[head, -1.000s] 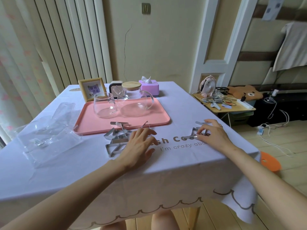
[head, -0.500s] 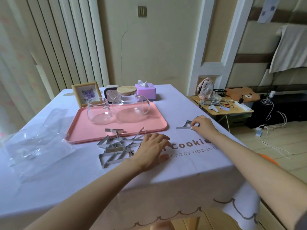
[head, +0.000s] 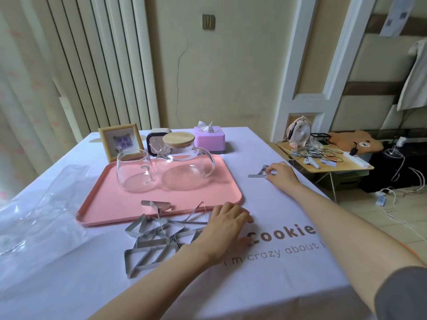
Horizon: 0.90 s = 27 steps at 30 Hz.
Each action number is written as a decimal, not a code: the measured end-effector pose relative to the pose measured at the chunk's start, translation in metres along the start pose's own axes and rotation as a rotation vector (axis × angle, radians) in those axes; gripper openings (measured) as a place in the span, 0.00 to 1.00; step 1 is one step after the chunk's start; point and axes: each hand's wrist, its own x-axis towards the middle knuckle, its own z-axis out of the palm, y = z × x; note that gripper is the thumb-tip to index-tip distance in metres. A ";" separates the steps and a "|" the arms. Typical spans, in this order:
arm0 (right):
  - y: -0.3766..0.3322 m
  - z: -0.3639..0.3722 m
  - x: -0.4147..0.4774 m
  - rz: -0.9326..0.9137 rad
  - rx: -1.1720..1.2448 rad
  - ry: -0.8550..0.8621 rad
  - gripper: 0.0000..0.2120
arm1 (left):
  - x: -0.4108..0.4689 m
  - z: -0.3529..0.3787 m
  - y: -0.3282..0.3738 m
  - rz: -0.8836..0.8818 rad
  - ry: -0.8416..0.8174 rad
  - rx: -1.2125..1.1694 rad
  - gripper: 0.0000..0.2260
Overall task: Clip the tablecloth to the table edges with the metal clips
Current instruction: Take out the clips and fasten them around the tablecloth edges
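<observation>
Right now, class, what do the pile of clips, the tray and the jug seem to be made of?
Clips: probably metal, dull grey bent strips. Tray: likely plastic, matte pink, smooth moulded rim. Jug: clear glass, see-through with highlights; lid looks wooden.

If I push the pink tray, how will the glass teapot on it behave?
The glass teapot looks empty, so probably light and apt to skid on the pink tray. Thin clear walls suggest fragility; the glass cup stands close, so they may knock.

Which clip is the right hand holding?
The lone clip far out to the right, pinched by the right hand; the other clips lie piled beside the left hand.
</observation>
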 end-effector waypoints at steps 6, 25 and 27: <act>-0.007 -0.002 -0.008 -0.114 -0.004 -0.002 0.11 | -0.012 0.004 -0.001 0.069 0.029 0.043 0.17; -0.126 0.012 -0.187 -0.712 -0.042 -0.313 0.26 | -0.117 -0.055 -0.005 -0.077 0.223 0.216 0.19; -0.129 0.017 -0.189 -0.670 -0.091 -0.327 0.29 | -0.127 -0.056 -0.010 -0.138 0.247 0.236 0.19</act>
